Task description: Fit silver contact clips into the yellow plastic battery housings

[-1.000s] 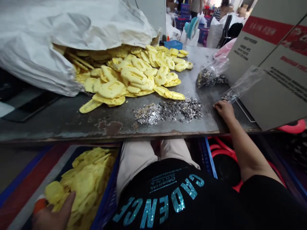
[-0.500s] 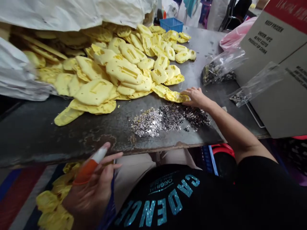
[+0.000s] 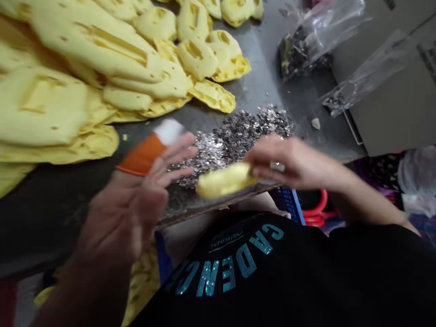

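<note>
My right hand (image 3: 293,163), wearing a ring, is shut on a yellow moulded foam piece (image 3: 225,180) just above the table's front edge. My left hand (image 3: 126,200) is blurred, with its fingers spread over the near side of a heap of silver and dark sequins (image 3: 231,145). An orange-and-white tube (image 3: 150,150) sits in that hand, motion-blurred, and its exact kind is hard to tell. Many similar yellow foam pieces (image 3: 85,54) lie piled at the upper left, close to the left hand.
The grey metal tabletop (image 3: 269,59) carries clear plastic bags of dark sequins (image 3: 303,45) at the upper right, beside a cardboard box (image 3: 391,91). Below the edge are a blue crate (image 3: 289,204), a red plastic item (image 3: 316,213), and more yellow pieces (image 3: 143,281).
My right hand has picked up a yellow piece from the pile's edge and drawn it toward me. My left hand has risen over the table with the tube. The view has tilted down and closer.
</note>
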{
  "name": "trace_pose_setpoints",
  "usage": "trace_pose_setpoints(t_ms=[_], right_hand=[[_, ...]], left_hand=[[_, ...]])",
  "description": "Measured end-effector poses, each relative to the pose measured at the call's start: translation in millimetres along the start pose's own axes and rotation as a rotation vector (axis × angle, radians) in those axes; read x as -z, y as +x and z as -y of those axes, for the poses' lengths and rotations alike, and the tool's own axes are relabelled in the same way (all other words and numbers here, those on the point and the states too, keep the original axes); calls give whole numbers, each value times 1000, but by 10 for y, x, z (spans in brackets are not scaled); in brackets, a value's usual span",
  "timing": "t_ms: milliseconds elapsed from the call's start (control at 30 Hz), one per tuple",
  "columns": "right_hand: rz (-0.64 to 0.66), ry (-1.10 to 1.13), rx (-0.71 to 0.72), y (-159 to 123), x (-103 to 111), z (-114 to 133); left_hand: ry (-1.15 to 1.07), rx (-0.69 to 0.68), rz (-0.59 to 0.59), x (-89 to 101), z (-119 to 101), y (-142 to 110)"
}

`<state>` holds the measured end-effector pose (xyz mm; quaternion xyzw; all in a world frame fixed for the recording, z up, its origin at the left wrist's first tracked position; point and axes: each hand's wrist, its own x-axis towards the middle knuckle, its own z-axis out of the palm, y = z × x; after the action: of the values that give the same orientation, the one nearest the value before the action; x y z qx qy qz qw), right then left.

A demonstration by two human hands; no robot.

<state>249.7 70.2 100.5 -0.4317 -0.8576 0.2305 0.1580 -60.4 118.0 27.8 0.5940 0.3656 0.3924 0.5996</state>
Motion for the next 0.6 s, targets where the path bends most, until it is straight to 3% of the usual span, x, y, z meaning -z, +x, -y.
trace_pose_setpoints(t_ms=[67,133,167,233,333,467,533,600], right_hand=[[139,-41,0,-131,-256,317],[232,-59,-51,-238,-495,477],[262,-51,-72,-289,-594,511],[299,-4,-91,-390,-742,521],[262,103,-95,-562,-845,460],[113,353,-41,-822,-811,245],[-46,434,-55,-928,-777,52],[-254,268,-180,-984,-772,-180]], left_hand=[[167,148,424,8,-41,62],[337,266,840,-62,-74,71],[399,293,986,-117,-78,65],[452,316,1138,-243,-47,43],[412,352,1132,-430,67,-18],[255,491,1035,-617,242,-217],[173,614,905,-674,346,-391],[48,760,700,-713,464,-600]])
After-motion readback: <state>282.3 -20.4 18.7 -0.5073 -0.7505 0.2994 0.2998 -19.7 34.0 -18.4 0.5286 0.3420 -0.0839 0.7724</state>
